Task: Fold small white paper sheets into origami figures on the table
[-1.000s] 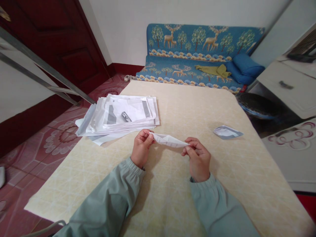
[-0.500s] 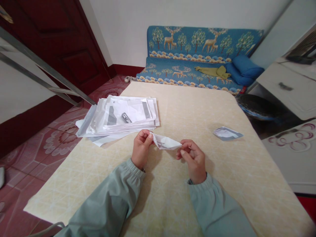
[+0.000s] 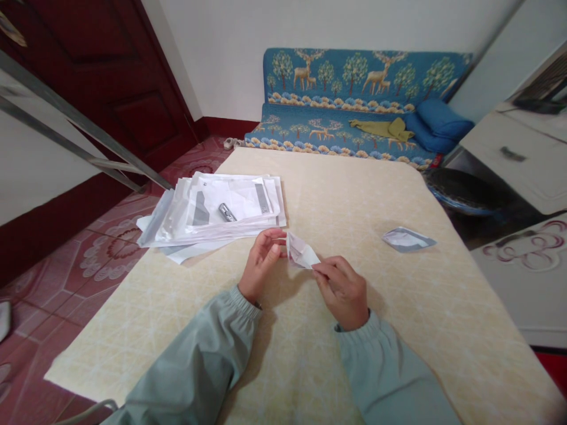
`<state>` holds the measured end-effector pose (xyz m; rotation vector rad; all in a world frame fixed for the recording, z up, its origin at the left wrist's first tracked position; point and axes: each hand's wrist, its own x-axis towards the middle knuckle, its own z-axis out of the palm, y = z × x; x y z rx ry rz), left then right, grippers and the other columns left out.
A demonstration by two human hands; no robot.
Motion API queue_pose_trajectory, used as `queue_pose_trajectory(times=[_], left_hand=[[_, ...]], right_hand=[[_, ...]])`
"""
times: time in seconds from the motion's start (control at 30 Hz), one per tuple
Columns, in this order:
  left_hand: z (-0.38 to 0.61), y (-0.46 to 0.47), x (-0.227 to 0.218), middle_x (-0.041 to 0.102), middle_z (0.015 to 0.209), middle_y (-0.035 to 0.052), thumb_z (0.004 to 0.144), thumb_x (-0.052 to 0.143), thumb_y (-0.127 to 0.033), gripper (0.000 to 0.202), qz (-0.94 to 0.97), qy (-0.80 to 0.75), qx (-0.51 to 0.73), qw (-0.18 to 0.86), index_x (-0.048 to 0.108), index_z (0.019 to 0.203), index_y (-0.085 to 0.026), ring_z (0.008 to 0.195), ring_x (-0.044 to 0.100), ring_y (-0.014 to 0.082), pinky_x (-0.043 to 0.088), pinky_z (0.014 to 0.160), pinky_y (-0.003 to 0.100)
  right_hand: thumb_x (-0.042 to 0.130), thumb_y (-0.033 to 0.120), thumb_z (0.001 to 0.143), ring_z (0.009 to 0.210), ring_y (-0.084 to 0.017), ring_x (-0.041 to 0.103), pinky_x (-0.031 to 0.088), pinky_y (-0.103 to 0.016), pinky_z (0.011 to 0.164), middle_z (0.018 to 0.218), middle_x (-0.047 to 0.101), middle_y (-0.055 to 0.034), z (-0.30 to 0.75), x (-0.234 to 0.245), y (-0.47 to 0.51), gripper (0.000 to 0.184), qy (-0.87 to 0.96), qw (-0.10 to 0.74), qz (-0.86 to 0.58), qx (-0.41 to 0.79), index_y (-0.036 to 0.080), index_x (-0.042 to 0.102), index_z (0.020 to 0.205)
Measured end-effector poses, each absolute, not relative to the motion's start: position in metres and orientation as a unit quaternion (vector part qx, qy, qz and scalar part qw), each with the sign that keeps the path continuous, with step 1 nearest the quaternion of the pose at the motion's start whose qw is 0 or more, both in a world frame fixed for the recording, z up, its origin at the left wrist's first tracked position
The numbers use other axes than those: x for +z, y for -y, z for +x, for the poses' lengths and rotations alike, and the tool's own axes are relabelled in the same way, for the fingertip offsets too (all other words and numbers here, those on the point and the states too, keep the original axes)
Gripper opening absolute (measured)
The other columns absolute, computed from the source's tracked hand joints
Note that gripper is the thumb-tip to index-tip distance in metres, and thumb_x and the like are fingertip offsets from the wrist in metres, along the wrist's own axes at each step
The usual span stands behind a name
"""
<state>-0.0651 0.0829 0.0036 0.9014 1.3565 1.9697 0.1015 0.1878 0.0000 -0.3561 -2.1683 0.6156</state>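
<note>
My left hand [image 3: 261,265] and right hand [image 3: 341,292] meet over the cream table cover [image 3: 354,200]. Between them is a small folded white paper [image 3: 302,251], tilted up. My right fingers pinch its lower right end, and my left thumb and fingertips are at its left edge. A second folded piece, white and grey [image 3: 408,239], lies to the right, out of reach of both hands. Left of my hands is a stack of papers and clear plastic sleeves [image 3: 230,200], with a small metal cylinder [image 3: 227,212] on top.
A dark red door [image 3: 124,82] and a metal ladder or frame [image 3: 80,124] stand at the left above a patterned red floor. A blue deer-patterned sofa [image 3: 354,100] is behind the table. A white cabinet [image 3: 514,153] and a dark round basket [image 3: 463,192] are at the right.
The paper, once stretched flat between my hands, now stands shorter and tilted. My right hand has moved left toward my left hand, and my left fingers have loosened slightly.
</note>
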Motion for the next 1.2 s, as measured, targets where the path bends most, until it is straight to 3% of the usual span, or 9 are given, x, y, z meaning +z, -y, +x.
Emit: queue_pose_trajectory(times=[0.1, 0.33, 0.57, 0.67, 0.8, 1.07, 1.2], left_hand=[[-0.062, -0.084, 0.004, 0.057, 0.123, 0.0114, 0.08, 0.066, -0.037, 0.047, 0.368, -0.509, 0.702, 0.336, 0.052, 0.122, -0.02, 0.108, 0.056, 0.0237, 0.048, 0.087, 0.035], [-0.059, -0.086, 0.001, 0.059, 0.124, 0.0116, 0.079, 0.067, -0.028, 0.048, 0.377, -0.505, 0.689, 0.359, 0.055, 0.124, -0.02, 0.103, 0.061, 0.0227, 0.048, 0.087, 0.034], [-0.058, -0.087, 0.006, 0.061, 0.113, 0.0103, 0.071, 0.074, -0.025, 0.057, 0.322, -0.511, 0.697, 0.386, 0.055, 0.124, -0.02, 0.089, 0.063, 0.0188, 0.052, 0.07, 0.027], [-0.059, -0.086, 0.008, 0.06, 0.113, 0.0102, 0.071, 0.074, -0.025, 0.057, 0.321, -0.522, 0.687, 0.39, 0.055, 0.125, -0.02, 0.089, 0.062, 0.0179, 0.051, 0.071, 0.026], [-0.061, -0.085, 0.008, 0.062, 0.115, 0.0103, 0.073, 0.071, -0.027, 0.054, 0.317, -0.539, 0.682, 0.379, 0.055, 0.125, -0.019, 0.093, 0.062, 0.0182, 0.05, 0.077, 0.027], [-0.065, -0.086, 0.003, 0.07, 0.087, 0.0065, 0.072, 0.066, -0.019, 0.027, 0.27, -0.643, 0.676, 0.239, 0.069, 0.098, -0.013, 0.07, 0.063, 0.0146, 0.049, 0.064, 0.024], [-0.069, -0.084, 0.004, 0.071, 0.085, 0.006, 0.075, 0.066, -0.023, 0.022, 0.298, -0.653, 0.653, 0.242, 0.071, 0.094, -0.014, 0.069, 0.063, 0.0151, 0.048, 0.063, 0.024]], right_hand=[[0.062, 0.012, 0.081, 0.068, -0.011, 0.059, 0.045, -0.022, 0.06, 0.081, 0.063, -0.0019, 0.101, -0.002, -0.186, 0.018, 0.877, 0.419, -0.151, 0.183, 0.023, 0.068, 0.094], [0.058, 0.015, 0.084, 0.065, -0.012, 0.059, 0.044, -0.023, 0.058, 0.077, 0.064, -0.0026, 0.097, 0.001, -0.177, 0.015, 0.893, 0.394, -0.137, 0.166, 0.023, 0.068, 0.091], [0.056, 0.014, 0.084, 0.064, -0.012, 0.058, 0.043, -0.024, 0.058, 0.075, 0.063, -0.003, 0.096, 0.002, -0.174, 0.015, 0.903, 0.382, -0.118, 0.155, 0.022, 0.068, 0.087], [0.056, 0.014, 0.083, 0.063, -0.012, 0.057, 0.043, -0.024, 0.058, 0.075, 0.062, -0.003, 0.096, 0.006, -0.173, 0.013, 0.905, 0.375, -0.113, 0.163, 0.021, 0.067, 0.084], [0.056, 0.014, 0.082, 0.062, -0.012, 0.054, 0.041, -0.025, 0.057, 0.073, 0.059, -0.0029, 0.097, 0.012, -0.172, 0.012, 0.912, 0.359, -0.105, 0.166, 0.02, 0.065, 0.079], [0.055, 0.012, 0.081, 0.066, -0.012, 0.055, 0.041, -0.025, 0.059, 0.075, 0.06, -0.0023, 0.099, 0.009, -0.172, 0.014, 0.916, 0.348, -0.113, 0.163, 0.021, 0.065, 0.08], [0.056, 0.013, 0.081, 0.067, -0.013, 0.056, 0.043, -0.025, 0.06, 0.076, 0.059, -0.0021, 0.099, 0.006, -0.175, 0.012, 0.898, 0.371, -0.145, 0.188, 0.022, 0.065, 0.082]])
